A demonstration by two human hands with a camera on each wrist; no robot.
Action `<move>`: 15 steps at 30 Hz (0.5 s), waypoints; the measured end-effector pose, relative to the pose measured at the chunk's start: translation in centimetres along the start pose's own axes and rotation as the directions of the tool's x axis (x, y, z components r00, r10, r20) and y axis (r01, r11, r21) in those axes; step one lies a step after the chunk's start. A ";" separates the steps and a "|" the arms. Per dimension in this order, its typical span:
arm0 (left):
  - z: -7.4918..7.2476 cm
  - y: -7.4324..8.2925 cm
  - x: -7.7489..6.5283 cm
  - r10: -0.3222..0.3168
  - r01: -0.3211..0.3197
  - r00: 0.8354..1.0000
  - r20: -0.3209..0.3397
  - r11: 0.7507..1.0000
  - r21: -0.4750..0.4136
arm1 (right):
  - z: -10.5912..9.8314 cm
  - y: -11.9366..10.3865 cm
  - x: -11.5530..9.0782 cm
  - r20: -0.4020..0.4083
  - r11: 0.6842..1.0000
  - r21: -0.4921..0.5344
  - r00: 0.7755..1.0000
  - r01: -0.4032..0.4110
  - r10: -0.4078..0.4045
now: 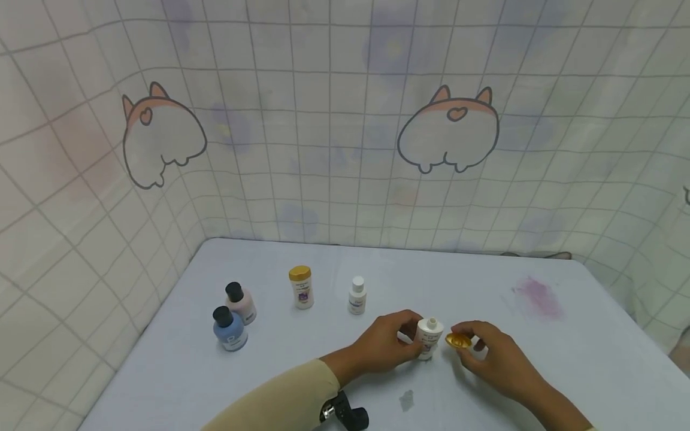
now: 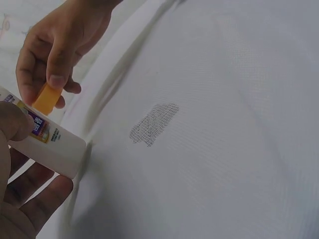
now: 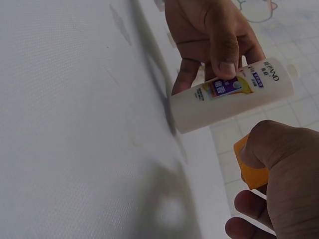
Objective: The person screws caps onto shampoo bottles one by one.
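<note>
My left hand [image 1: 384, 346] grips a white lotion bottle [image 1: 429, 341] by its sides, thumb across the purple and yellow label. The bottle stands about upright, its base close over the tabletop and its narrow neck bare at the top. Just to the right, my right hand [image 1: 495, 354] pinches a golden-orange cap [image 1: 458, 341] between thumb and fingers, apart from the bottle. In the right wrist view the cap [image 3: 253, 168] shows beside the bottle [image 3: 264, 94], with dark print on its upper part. The left wrist view shows the cap [image 2: 47, 98] overlapping the bottle [image 2: 67, 152].
On the white table [image 1: 269, 383], a gold-capped white bottle [image 1: 302, 292] and a small white bottle [image 1: 357, 297] stand further back. At left are a black-capped pink bottle [image 1: 242, 305] and a blue one [image 1: 232, 332]. A pink stain [image 1: 541, 297] marks the right side. Grid-patterned curtains surround the table.
</note>
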State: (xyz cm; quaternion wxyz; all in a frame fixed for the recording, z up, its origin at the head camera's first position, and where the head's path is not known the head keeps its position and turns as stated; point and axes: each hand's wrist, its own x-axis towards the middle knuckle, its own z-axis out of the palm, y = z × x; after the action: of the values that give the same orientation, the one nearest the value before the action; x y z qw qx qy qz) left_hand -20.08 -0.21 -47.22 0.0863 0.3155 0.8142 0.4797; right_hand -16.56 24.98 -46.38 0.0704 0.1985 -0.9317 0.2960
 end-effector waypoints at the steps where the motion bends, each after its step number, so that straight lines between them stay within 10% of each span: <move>1: 0.0 0.0 0.0 0.000 0.000 1.000 0.001 1.000 0.001 | 0.0 0.0 0.0 -0.001 1.000 0.006 1.000 -0.006 0.006; 15: 0.1 -0.1 -1.0 0.022 -0.021 0.999 0.025 1.000 -0.023 | 0.3 -0.4 -0.2 -0.029 0.999 0.001 0.999 0.042 -0.042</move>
State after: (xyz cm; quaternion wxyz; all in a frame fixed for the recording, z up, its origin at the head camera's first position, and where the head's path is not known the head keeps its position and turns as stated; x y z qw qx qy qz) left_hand -19.30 -0.69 -47.52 0.0950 0.3292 0.8041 0.4858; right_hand -16.20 24.58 -46.52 0.0899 0.2140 -0.9259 0.2979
